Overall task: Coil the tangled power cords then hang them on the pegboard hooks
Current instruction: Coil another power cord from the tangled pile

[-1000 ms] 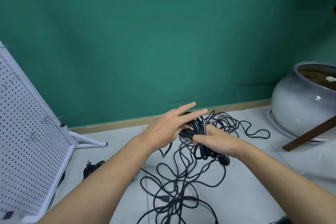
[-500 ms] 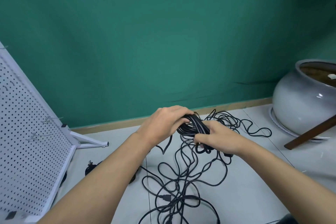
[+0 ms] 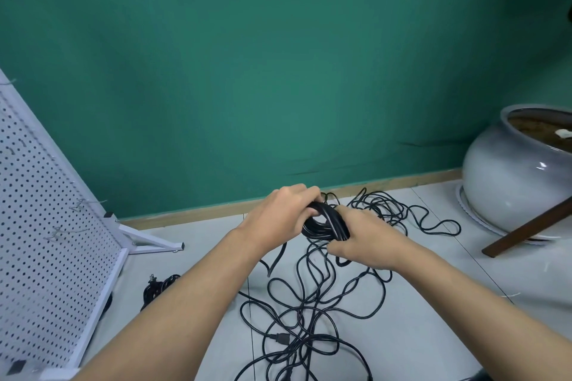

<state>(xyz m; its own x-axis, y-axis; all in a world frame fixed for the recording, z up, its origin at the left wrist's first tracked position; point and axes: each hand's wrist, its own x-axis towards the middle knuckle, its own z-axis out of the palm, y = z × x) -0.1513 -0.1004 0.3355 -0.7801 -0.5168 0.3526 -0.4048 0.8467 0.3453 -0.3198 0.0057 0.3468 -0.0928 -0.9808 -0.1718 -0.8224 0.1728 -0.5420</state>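
Where its fingers were splayed, the left hand (image 3: 280,215) now clenches the coil (image 3: 325,223), right hand (image 3: 365,240) pinching it.

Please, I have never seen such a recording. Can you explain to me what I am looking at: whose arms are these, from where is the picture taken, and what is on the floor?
There is no machine here. The arms belong to a person who wears a wide-angle camera on the head, so you look forward and down at their work.

The left hand and the right hand together hold a small coil of black cord, each with a closed grip. The rest of the cords lies loose and tangled on the pale floor.

At the left stands a white pegboard with metal hooks; nothing hangs on the visible hooks. A second dark bundle lies near its foot. At the right is a large grey pot, before a green wall.
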